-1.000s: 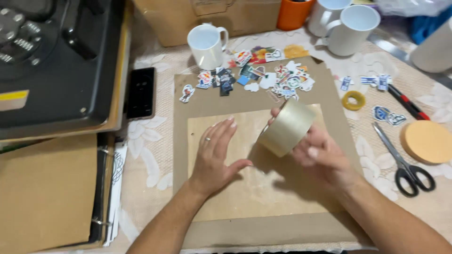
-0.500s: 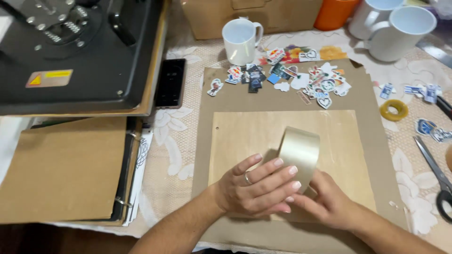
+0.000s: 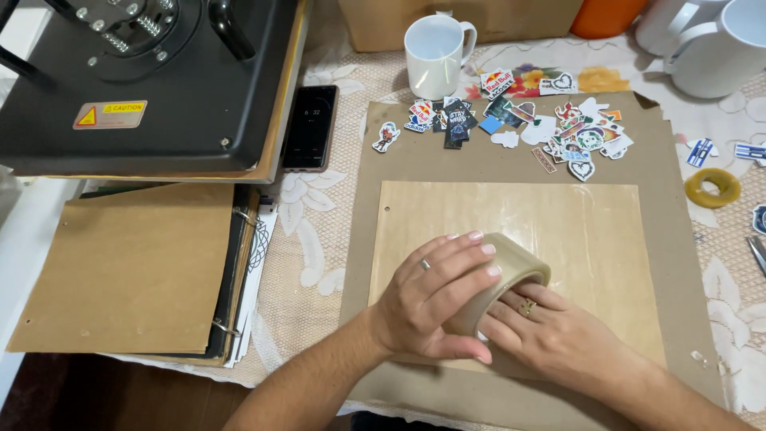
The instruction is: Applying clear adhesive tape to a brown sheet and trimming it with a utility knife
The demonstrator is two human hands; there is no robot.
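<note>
A wide roll of clear packing tape (image 3: 511,263) stands on edge over a light wooden board (image 3: 574,231) that lies on a larger brown cardboard sheet (image 3: 415,168). My left hand (image 3: 435,295) wraps over the roll's outer face from the left, fingers curled on top. My right hand (image 3: 550,335) sits under and behind the roll, its fingers reaching into the core. Both hands hold the roll low against the board's near left part. A pile of small cut-out stickers (image 3: 550,128) is spread along the cardboard's far edge.
A black heat press (image 3: 144,80) fills the far left, a dark phone (image 3: 311,128) beside it. Brown covers and a ring binder (image 3: 136,271) lie at near left. White mugs (image 3: 435,56) stand at the back, a small yellow tape ring (image 3: 712,187) and scissors at right.
The roll came down from mid-air to the board's near left part. My left hand moved from flat on the board onto the roll. The view shifted left.
</note>
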